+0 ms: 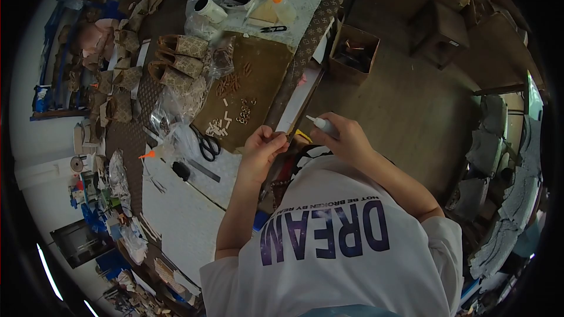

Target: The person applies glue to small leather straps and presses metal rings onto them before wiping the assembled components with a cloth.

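My right hand [349, 139] is wrapped round a small white squeeze bottle [327, 127] with a thin nozzle, which points toward my left hand. In a pinch near the table edge, my left hand [265, 148] holds something too small to make out. Beyond it lies a brown mat [258, 61]. On this mat are small brown pieces [230, 84], a cluster of metal rings [244, 111] and short white pieces [220, 126]. Black-handled scissors [207, 144] rest left of my left hand.
Patterned shoes [187, 50] stand on the table at left, beside clear plastic bags [170, 111]. Farther back are a white jar [210, 10], an orange-tipped bottle [282, 7] and black thread snips [274, 29]. An open cardboard box [354, 53] sits on the floor.
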A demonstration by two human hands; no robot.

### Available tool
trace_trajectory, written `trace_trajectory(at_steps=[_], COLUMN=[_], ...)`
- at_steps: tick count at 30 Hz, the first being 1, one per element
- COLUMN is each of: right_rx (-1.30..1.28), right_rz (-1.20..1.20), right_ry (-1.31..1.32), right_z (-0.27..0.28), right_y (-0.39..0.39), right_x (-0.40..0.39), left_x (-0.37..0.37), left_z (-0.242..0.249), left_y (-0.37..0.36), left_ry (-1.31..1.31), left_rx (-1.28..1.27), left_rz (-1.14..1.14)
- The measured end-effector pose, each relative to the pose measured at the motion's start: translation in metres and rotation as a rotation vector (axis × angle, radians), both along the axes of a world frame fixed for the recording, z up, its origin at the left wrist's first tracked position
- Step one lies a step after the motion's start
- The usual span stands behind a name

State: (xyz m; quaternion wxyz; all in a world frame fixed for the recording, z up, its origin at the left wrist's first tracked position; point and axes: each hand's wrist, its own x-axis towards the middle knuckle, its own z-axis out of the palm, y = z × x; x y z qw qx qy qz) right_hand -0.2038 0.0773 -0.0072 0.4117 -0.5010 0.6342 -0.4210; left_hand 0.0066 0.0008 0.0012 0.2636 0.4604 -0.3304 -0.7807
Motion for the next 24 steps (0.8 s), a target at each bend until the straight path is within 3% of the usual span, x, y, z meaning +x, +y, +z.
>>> trace_trajectory(at_steps=[5,8,12,14,16,22,24], right_rx=[0.090,-0.127,-0.022,-0.031,0.011,0.193,0.199], right_rz=[-0.008,-0.049,-0.009,-0.042,-0.101,-0.157,-0.185], right_ry=[-0.176,-0.145,-0.292,-0.352,-0.388,-0.507,-0.549], right_z=[0.011,-0.010,-0.027,-0.025,-0.029,0.001,-0.004], right_y=[-0.002,-0.005,-0.005,-0.006,-0.002,0.009,0.014], right_x=[0.000,0.003,0.004,0.006,0.006,-0.006,-0.006], left_x=[0.003,0.005,0.006,0.002,-0.004,-0.022,-0.024], left_z=[-0.003,-0.003,-0.029,-0.031,-0.036,-0.031,-0.051], left_y=[0.004,0.008,0.015,0.019,0.022,0.034,0.036], left_ry=[0.034,0.040,0.159,0.049,0.140,0.023,0.046], left_rx=[-0.037,-0.084,-0.069,-0.098,-0.118,-0.092,-0.178], left_rz=[0.008,0.039,0.105,0.127,0.151,0.169,0.162])
